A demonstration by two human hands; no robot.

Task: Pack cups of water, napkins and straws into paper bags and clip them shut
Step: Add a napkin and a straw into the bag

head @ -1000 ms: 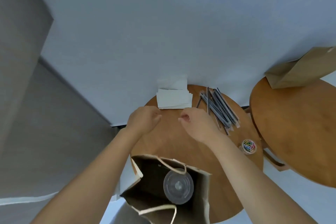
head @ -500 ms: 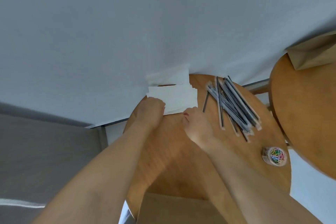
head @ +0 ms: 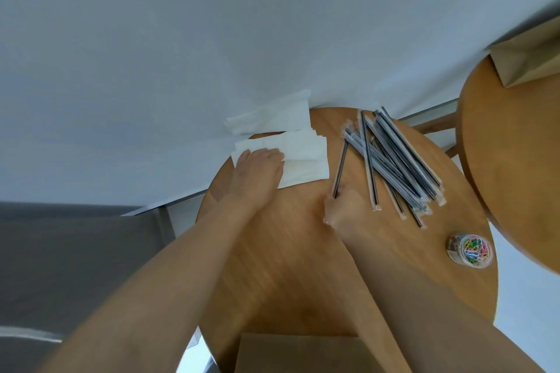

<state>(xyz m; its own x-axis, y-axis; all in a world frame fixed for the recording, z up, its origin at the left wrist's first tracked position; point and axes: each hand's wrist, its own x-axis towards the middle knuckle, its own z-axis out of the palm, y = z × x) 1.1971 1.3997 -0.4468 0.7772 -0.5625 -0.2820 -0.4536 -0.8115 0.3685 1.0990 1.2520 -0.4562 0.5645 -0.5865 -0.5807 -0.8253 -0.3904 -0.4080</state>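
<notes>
A stack of white napkins (head: 306, 157) lies at the far edge of the round wooden table (head: 291, 257). My left hand (head: 257, 172) rests on the stack's left part with its fingers flat. A pile of wrapped black straws (head: 397, 157) lies to the right of the napkins. One straw (head: 340, 165) lies apart on the pile's left side, and my right hand (head: 342, 206) pinches its near end. Only the top edge of the brown paper bag (head: 297, 353) shows at the bottom of the view. The cup is out of view.
A clear jar of coloured paper clips (head: 469, 250) stands near the table's right edge. A second wooden table (head: 515, 166) at the right carries another brown paper bag (head: 530, 60). A pale wall stands right behind the napkins.
My left hand has moved forward onto the napkin stack. My right hand has shifted right to the lone straw's near end. The view has tilted up, so the bag has dropped to the bottom edge.
</notes>
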